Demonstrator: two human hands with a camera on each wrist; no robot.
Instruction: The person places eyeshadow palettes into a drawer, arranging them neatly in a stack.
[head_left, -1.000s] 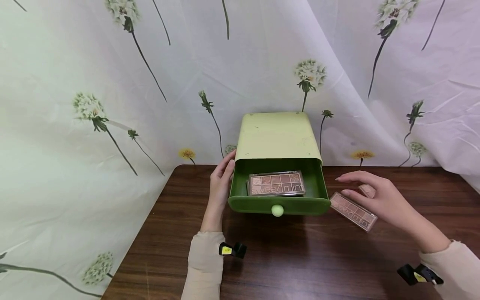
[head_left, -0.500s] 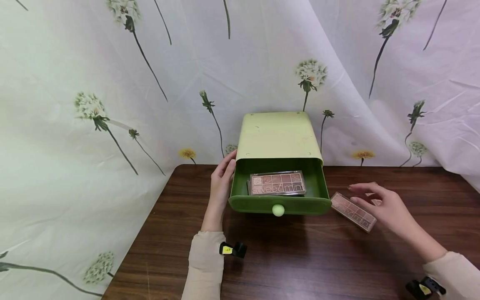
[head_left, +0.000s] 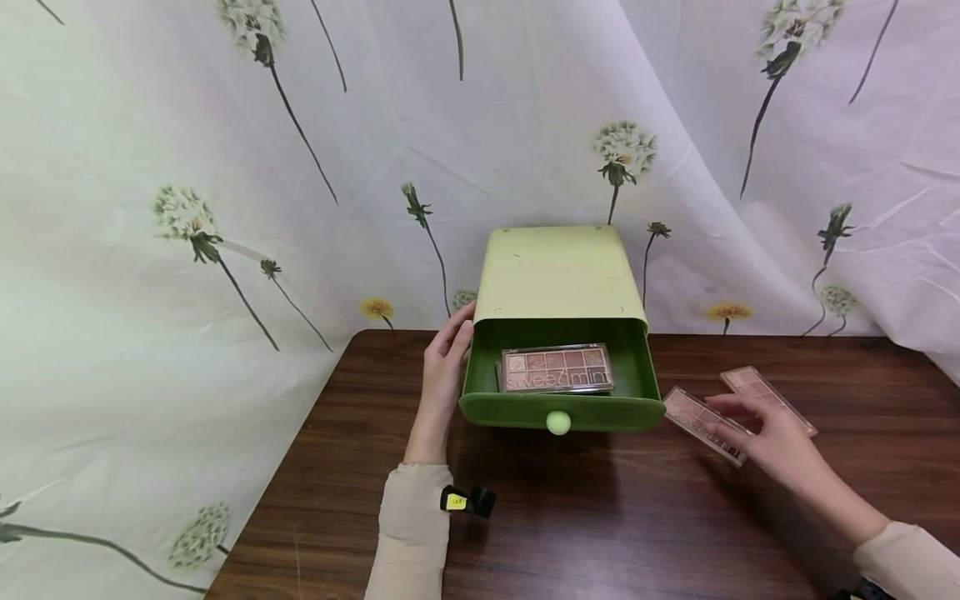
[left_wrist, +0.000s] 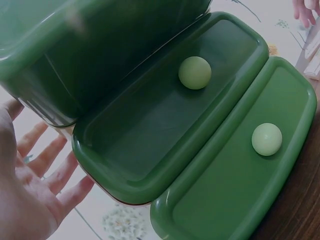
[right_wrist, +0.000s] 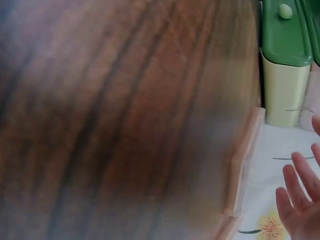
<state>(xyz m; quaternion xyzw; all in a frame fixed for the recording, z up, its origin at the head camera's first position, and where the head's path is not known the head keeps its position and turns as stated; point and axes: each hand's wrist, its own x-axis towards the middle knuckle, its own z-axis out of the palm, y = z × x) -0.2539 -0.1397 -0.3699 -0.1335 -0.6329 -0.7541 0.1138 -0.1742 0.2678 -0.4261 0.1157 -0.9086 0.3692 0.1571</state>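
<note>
High head view, forward and down; left-wrist view close, right-wrist farther, drawer unit [head_left: 561, 279] common to all.

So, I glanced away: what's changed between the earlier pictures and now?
The right hand has drawn back and slightly rightward, now over the nearer loose palette, uncovering more of the farther palette; whether it grips is unclear. The left hand, box and open drawer stayed put.

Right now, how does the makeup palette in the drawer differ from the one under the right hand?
The drawer palette lies inside the green drawer; the table palette lies on the brown table. The drawer palette lies nearly straight across; the table palette slants. No hand covers the drawer palette; the right hand partly hides the table palette. Both are flat and oblong, with several colour squares.
</note>
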